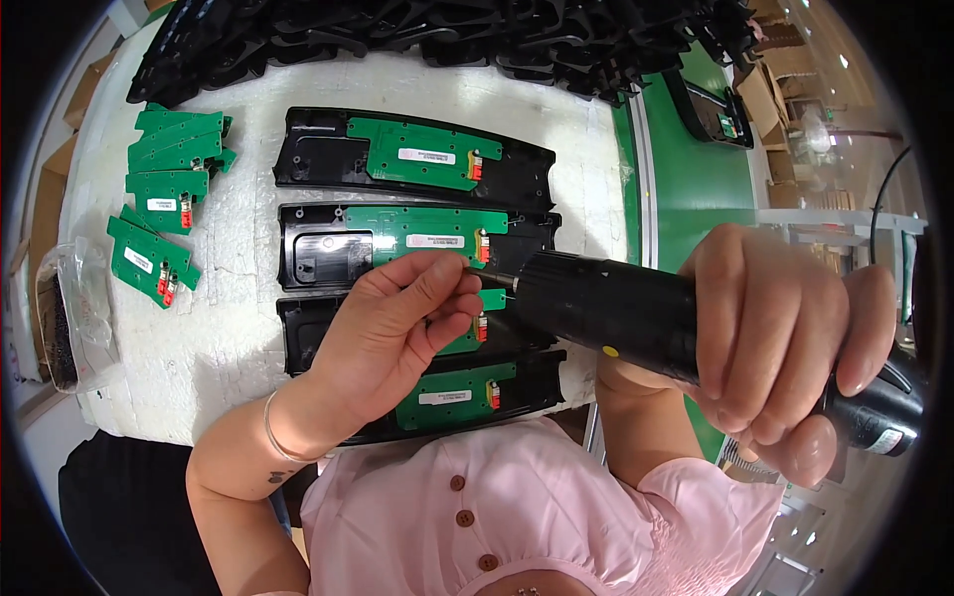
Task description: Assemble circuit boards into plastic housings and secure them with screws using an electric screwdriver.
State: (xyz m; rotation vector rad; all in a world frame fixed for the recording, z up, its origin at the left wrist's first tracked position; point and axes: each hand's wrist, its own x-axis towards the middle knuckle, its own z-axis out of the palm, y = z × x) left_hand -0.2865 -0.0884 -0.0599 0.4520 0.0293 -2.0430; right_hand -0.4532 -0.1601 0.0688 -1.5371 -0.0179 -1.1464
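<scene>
- Four black housings (333, 256) lie in the head view, long axes running left to right, each bearing a green circuit board (417, 221).
- Right hand (770, 338) — wrapped around a black electric screwdriver (606, 308) at the right, its bit (506, 281) pointing left, roughly along that axis.
- Left hand (397, 318) — nearer the boards, over the second and third housings from the top, thumb and fingertips together beside the bit; I cannot tell whether they pinch anything.

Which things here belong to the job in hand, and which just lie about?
Likely the job:
black power driver in the right hand, left hand at its tip
four black housings with green boards
loose green boards

Likely lying about:
clear plastic bag
cardboard boxes
</scene>
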